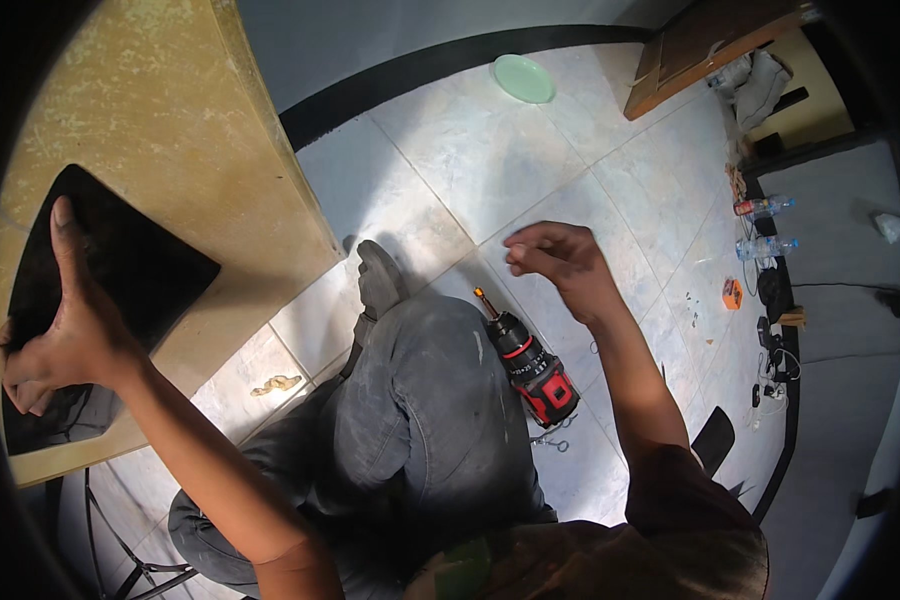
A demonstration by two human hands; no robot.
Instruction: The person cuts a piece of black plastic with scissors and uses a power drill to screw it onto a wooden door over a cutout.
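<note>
My left hand point(70, 335) is on a black flat panel point(135, 255) with rounded corners, which rests against a worn yellow board point(160, 80). Its thumb stretches along the panel's face, while the fingers curl at the panel's left edge. In the air above the tiled floor, my right hand point(562, 262) has its fingers bent and the thumb close to the fingertips; anything between them is too small to make out. Below that hand, a red and black cordless drill point(532, 368) with a gold-coloured bit lies beside my knee.
Small metal pieces point(550, 441) lie by the drill's base. A pale green plate point(523, 78) sits near the far wall. Plastic bottles point(767, 247), an orange box point(732, 293) and cables with plugs point(770, 360) line the right wall. A yellowish scrap point(275, 385) lies left of my legs.
</note>
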